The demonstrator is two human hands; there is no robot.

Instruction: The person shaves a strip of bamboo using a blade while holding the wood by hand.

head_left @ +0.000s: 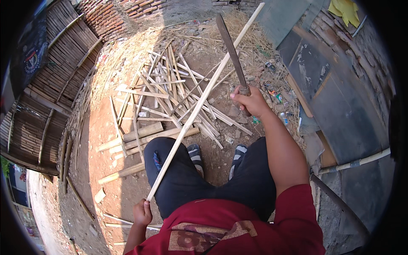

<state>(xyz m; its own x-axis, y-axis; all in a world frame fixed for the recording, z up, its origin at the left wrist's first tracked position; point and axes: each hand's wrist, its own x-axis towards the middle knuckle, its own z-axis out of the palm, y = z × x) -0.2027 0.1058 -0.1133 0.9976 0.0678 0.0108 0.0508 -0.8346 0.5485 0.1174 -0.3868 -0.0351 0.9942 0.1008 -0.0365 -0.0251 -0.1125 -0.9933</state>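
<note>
My left hand, low beside my left thigh, is closed round the near end of a long pale bamboo strip. The strip slants up to the right, across my left knee and out over the ground to the far end of the view. In my right hand is the handle of a machete, fingers wrapped round it. Its long dark blade points away from me and slightly left, and crosses the strip in the picture; whether the two touch I cannot tell.
Ahead of my feet lies a loose pile of split bamboo strips. Several thicker bamboo poles lie left of my knee. Dark boards lean at the right. A woven bamboo wall stands at the left, a brick wall at the back.
</note>
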